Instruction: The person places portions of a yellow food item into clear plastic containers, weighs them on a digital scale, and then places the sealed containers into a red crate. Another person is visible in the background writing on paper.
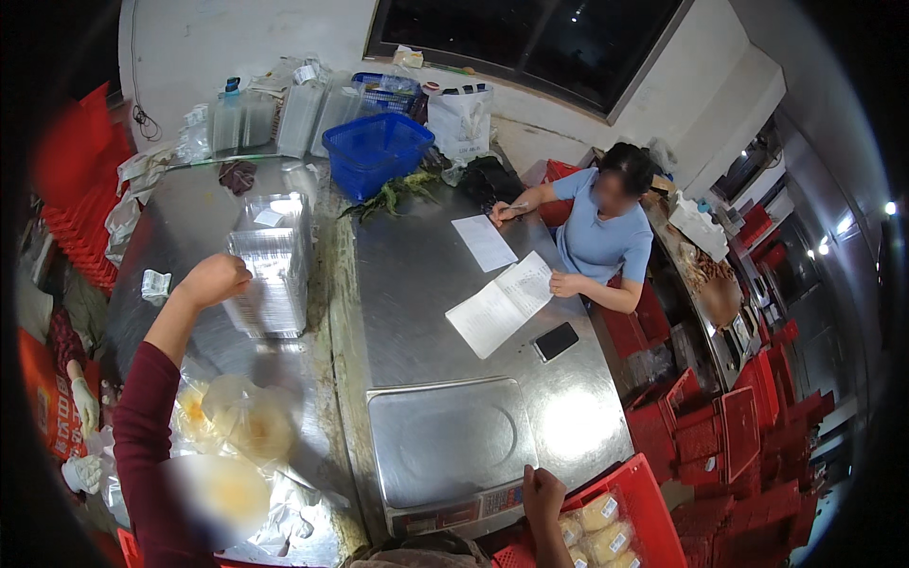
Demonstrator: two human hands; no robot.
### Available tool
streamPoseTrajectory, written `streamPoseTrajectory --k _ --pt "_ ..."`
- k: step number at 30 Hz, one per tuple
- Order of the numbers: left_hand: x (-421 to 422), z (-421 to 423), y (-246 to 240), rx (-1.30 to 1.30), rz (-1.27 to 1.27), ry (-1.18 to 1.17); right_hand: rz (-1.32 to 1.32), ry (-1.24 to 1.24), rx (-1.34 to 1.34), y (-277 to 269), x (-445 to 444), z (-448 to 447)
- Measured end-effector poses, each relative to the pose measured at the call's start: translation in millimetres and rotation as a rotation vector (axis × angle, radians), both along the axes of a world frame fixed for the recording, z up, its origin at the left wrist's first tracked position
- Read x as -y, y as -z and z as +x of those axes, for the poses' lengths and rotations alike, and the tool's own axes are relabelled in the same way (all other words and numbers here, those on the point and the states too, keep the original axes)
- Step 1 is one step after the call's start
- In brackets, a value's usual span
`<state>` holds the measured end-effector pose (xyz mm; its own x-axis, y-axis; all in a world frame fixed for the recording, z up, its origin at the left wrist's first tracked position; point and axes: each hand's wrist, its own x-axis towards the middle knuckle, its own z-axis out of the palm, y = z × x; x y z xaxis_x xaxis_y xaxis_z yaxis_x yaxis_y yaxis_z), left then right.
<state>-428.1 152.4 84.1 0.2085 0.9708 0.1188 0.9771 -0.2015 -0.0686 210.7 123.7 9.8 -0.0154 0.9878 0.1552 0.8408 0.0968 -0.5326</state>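
Note:
My left hand, its sleeve dark red, reaches to the edge of stacked clear plastic trays on the steel table; whether its curled fingers grip one cannot be told. A small folded white packet lies left of it. My right hand is curled beside the keypad of a steel platform scale, its fingertips partly hidden. Close to its wrist, a red crate holds several plastic-wrapped yellowish packs with white labels. Clear plastic bags with yellowish contents lie below my left hand.
Across the table, a person in a blue shirt holds a pen above paper and touches an open notebook. A phone lies nearby. A blue basket stands at the back. Another person's gloved hand shows at far left.

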Motion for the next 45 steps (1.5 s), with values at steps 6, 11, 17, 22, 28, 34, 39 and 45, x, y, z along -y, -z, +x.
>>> streamPoseTrajectory --k 6,11,17,22,28,34,39,45 --pt "-5 8 24 -0.053 0.092 -0.246 0.016 -0.024 0.007 -9 -2 -9" --pt "-14 3 35 0.121 0.353 -0.475 -0.002 -0.028 0.051 -13 1 -9" --pt "-23 26 -13 0.450 0.929 -0.661 -0.025 0.015 0.020 -8 5 -5" --pt "21 179 -5 0.714 0.497 -0.506 -0.072 -0.082 -0.203 2 8 -21" --pt "92 384 55 0.488 0.148 0.275 -0.632 -0.137 -1.216 36 11 -27" --pt "131 392 57 0.615 0.319 0.075 -0.166 -0.240 -0.444 76 16 5" --pt "154 253 55 -0.022 0.707 -1.082 -0.154 -0.006 -0.605 59 22 3" --pt "160 186 91 0.429 -0.009 -1.021 -0.151 0.001 -0.641 17 6 -10"
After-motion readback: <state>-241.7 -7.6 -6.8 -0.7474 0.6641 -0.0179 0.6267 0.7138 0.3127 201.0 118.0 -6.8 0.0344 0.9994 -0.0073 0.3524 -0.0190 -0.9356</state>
